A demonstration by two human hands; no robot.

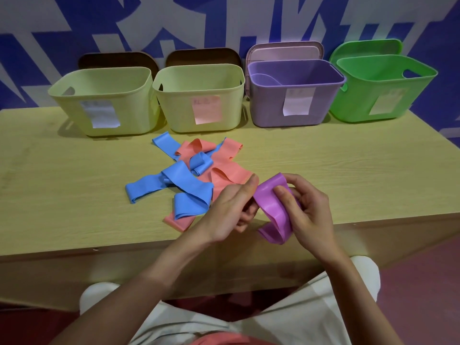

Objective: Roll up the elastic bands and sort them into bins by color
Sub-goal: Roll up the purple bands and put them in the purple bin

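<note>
Hands meet just above the table's (74,170) near edge; your right hand (308,210) curls its thumb and fingers around the purple band (272,207), whose lower loop hangs at the edge; your left hand (231,207) pinches the band's left end, fingers curled under it; just left of your hands lies a tangled pile of blue bands (184,180) and pink bands (231,174); behind stand two yellow bins (107,100), a purple bin (293,95) and a green bin (380,90), each labelled.
</note>
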